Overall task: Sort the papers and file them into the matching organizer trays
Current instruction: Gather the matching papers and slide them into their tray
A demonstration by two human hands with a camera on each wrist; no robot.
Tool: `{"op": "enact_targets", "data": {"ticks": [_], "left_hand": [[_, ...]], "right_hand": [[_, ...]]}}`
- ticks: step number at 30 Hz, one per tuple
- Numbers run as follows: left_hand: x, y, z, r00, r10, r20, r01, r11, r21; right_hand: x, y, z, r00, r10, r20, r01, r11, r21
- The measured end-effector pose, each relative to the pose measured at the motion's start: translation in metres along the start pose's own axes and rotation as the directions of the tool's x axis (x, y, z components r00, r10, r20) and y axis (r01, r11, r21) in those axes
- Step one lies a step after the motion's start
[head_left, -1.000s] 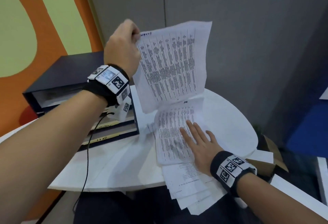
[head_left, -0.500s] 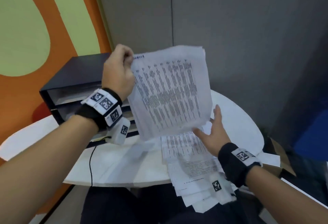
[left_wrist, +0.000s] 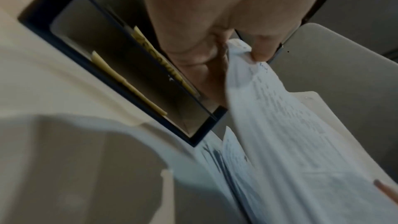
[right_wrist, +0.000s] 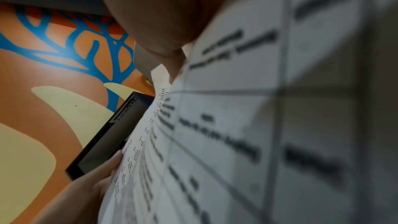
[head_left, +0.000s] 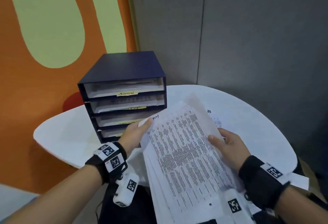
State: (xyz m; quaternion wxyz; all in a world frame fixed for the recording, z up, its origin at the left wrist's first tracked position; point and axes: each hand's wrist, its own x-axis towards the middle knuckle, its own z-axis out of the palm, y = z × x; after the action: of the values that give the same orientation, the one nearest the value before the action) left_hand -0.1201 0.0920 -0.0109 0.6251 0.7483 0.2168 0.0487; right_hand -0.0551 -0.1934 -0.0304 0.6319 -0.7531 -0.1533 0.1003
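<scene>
A sheaf of printed papers (head_left: pixel 184 154) is held low over the table's near edge, tilted toward me. My left hand (head_left: pixel 134 133) pinches its top left corner between thumb and fingers; the left wrist view shows that pinch on the papers (left_wrist: pixel 280 125). My right hand (head_left: pixel 229 145) grips the right edge, thumb on top, fingers underneath. The right wrist view shows the printed sheet (right_wrist: pixel 258 125) close up and blurred. The dark blue organizer (head_left: pixel 124 89) stands just behind my left hand, with four trays holding papers and yellow labels; the top label (head_left: pixel 127 93) reads ADMIN.
The round white table (head_left: pixel 248 117) carries the organizer at its left and another printed sheet (head_left: pixel 215 120) lying flat behind the held papers. An orange and green wall rises at left, a grey partition behind. A dark seat or floor lies below the table's near edge.
The papers came down from upright in front of the wall to low over the table. My right hand left the sheet lying flat and took the sheaf's right edge. The view tilted onto the organizer.
</scene>
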Motion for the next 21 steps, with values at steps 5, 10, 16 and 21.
{"op": "enact_targets", "data": {"ticks": [5,10,16,21], "left_hand": [[0.002,0.009,-0.036,0.995,-0.062,0.076,0.062,0.998,0.001],[-0.005,0.020,-0.075,0.926,-0.201,0.319,0.140,0.969,0.205],[0.000,0.031,-0.140,0.959,-0.229,0.165,0.218,0.973,0.080],[-0.003,0.017,-0.170,0.947,-0.296,0.125,0.313,0.938,-0.150]], "right_hand": [[0.009,-0.003,0.011,0.996,0.082,0.020,-0.081,0.996,-0.039],[0.019,-0.016,0.040,0.985,0.169,0.037,-0.168,0.985,-0.036],[0.034,-0.045,0.099,0.965,0.214,0.154,-0.211,0.977,-0.040],[0.040,-0.066,0.134,0.962,0.175,0.208,-0.178,0.984,-0.003]]}}
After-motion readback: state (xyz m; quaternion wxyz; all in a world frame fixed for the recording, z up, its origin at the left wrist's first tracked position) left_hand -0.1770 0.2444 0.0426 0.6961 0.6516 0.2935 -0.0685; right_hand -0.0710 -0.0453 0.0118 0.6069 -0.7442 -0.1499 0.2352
